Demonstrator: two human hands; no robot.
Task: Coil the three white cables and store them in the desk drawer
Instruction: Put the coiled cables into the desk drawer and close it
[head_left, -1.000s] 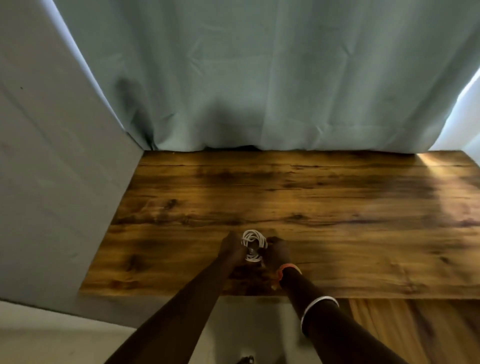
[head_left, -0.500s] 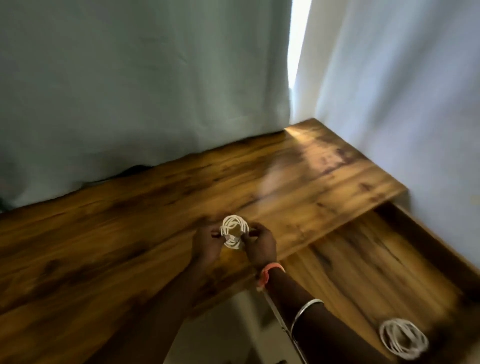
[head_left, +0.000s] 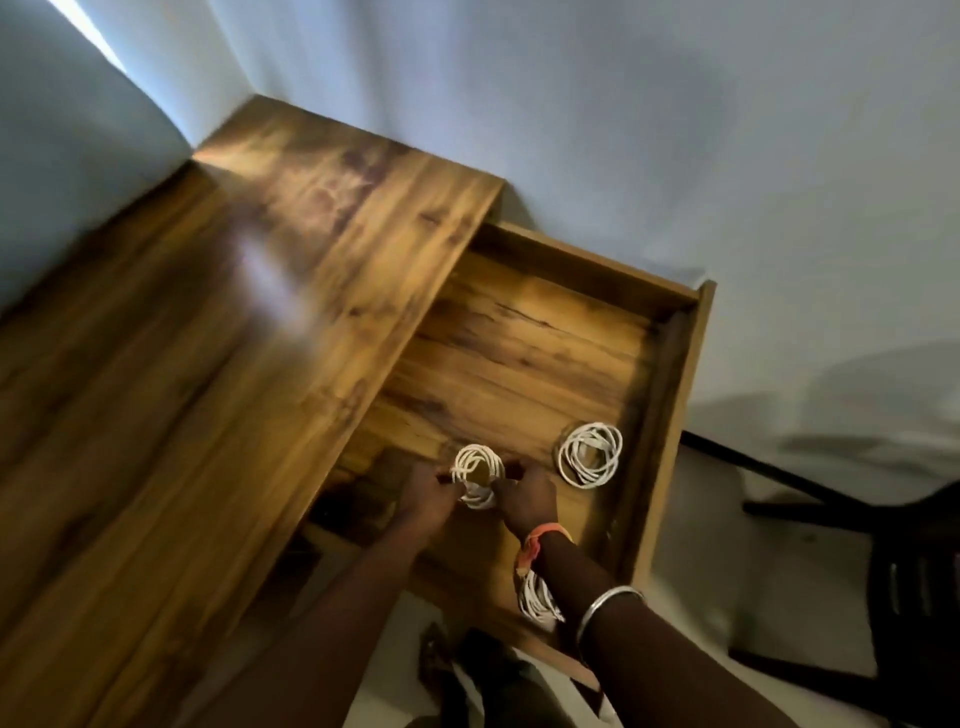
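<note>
While the first coil (head_left: 590, 455) and second coil (head_left: 537, 597) lie in the drawer (head_left: 519, 353), left hand (head_left: 426, 499) and right hand (head_left: 527, 501) pinch the third coil (head_left: 475, 470), not yet stowed!

Both forearms (head_left: 332, 613) are bare as far as the view shows. The right hand (head_left: 527, 501) has an orange band (head_left: 548, 532) round its wrist, a paler strip trailing from it. Farther up that forearm sits a thin, smooth silver bangle (head_left: 608, 605), catching a little light.

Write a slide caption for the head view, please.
Left hand and right hand hold a coil over the open drawer; a second coil lies inside, a third coil beside the wrist.
</note>
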